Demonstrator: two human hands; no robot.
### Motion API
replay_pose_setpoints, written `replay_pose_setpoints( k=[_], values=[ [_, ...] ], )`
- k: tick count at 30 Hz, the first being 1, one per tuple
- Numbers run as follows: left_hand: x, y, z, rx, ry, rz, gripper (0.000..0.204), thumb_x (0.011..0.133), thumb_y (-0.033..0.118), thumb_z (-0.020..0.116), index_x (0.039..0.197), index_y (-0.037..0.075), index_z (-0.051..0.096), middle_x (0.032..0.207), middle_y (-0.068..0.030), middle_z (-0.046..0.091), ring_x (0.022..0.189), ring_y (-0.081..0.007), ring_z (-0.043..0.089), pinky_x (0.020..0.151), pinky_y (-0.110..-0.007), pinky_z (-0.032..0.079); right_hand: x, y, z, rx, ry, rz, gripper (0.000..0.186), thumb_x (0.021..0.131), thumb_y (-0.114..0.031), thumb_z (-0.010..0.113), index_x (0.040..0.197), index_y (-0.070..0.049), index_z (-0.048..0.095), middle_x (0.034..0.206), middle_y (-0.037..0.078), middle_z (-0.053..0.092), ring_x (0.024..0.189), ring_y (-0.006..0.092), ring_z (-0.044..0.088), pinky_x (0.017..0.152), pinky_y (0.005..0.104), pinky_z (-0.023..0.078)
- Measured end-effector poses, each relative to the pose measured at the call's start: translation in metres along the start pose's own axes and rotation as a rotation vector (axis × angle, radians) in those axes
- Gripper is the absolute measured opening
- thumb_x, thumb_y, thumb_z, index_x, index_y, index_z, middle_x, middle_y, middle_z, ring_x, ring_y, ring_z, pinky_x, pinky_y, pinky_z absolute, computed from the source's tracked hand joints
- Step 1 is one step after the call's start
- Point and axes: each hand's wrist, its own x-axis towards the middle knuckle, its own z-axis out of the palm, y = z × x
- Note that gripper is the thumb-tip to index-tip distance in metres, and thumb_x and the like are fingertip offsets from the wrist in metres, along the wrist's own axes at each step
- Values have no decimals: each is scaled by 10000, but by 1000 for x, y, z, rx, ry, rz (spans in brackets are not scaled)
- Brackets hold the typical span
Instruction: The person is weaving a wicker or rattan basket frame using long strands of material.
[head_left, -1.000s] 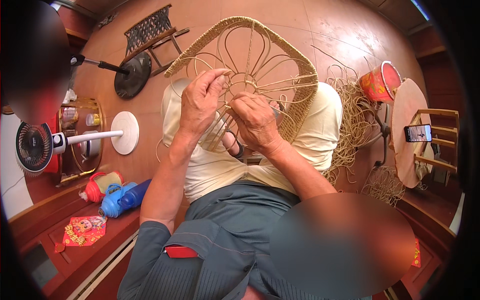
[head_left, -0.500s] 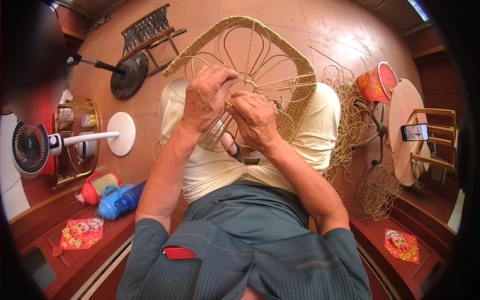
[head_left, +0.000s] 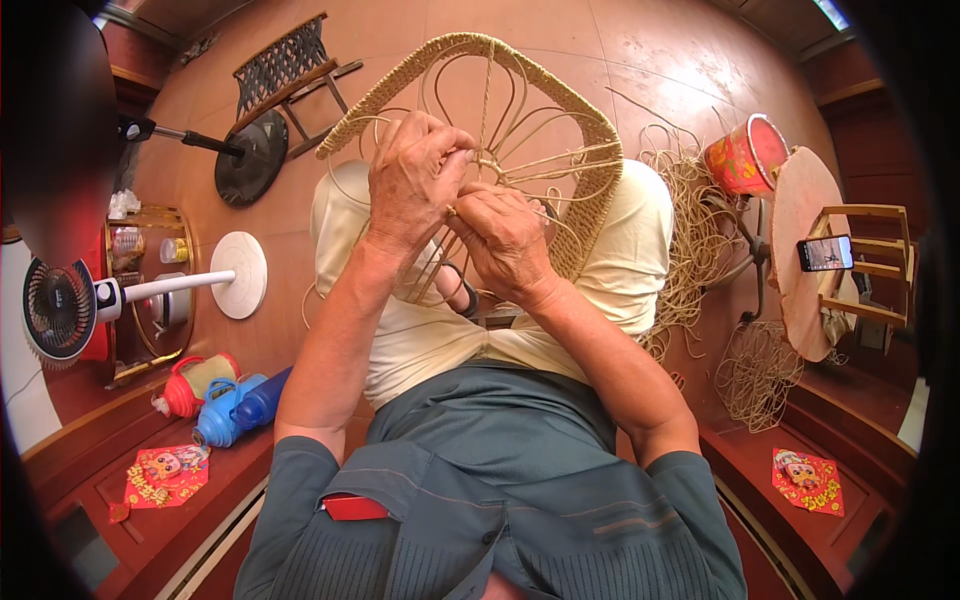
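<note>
A woven frame [head_left: 590, 130], with a braided rim and looping cane strands round a central ring, rests between my knees. My left hand [head_left: 418, 178] is closed in a pinch near the left of the ring, apparently on a thin cord that is mostly hidden by the fingers. Just below and to the right, my right hand [head_left: 500, 232] curls its fingers on the strands by the ring. The exact strand in each grip is too small to make out.
Loose cane coils [head_left: 690, 240] lie right of my legs, near a red bucket [head_left: 740, 155] and a round board [head_left: 800, 180] holding a wooden rack and phone [head_left: 825, 253]. Leftward are a fan [head_left: 60, 305], flasks [head_left: 225, 410], a black pedestal base [head_left: 250, 160] and a stool [head_left: 285, 80].
My left hand has shifted upward a little, its fingertips further right over the ring. My right hand stays at about the same spot, and the view has shifted slightly.
</note>
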Motion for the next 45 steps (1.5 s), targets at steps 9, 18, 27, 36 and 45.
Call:
replay_pose_setpoints(
  k=[9,18,27,36,45],
  values=[
    [12,-13,-9,88,-196,149,113,966,137,750,1050,89,808,989,-78,752,972,-302,719,896,-446,538,0,0,1,-54,-73,-5,131,995,-155,756,1035,-40,707,1110,136,744,1076,342,706,943,442,514],
    [14,-11,-7,-103,-331,118,215,946,60,722,1153,8,744,1079,-175,770,1001,-338,756,871,-423,575,3,21,-6,116,29,-103,116,882,-85,719,969,-73,642,896,141,634,874,403,645,810,501,503],
    [-5,-21,1,-308,-288,70,195,1008,64,687,1188,15,742,1080,-128,749,1001,-272,743,889,-358,573,16,10,-7,13,169,-153,184,906,-96,761,1074,-107,686,1045,95,655,1004,344,684,860,458,570],
    [9,-31,3,-239,-264,140,161,981,-39,705,1129,-16,767,1034,-142,766,986,-245,749,882,-357,584,-24,20,-5,-167,61,-22,276,849,-83,694,1118,-105,752,1067,104,696,1016,308,725,859,428,598],
    [2,-20,-8,-146,-244,88,105,1011,77,725,1099,57,778,1009,-101,797,917,-278,782,795,-383,608,-20,6,1,-166,90,-88,344,815,-5,714,1143,-111,710,1111,99,709,1006,307,741,871,408,616]
  ],
)
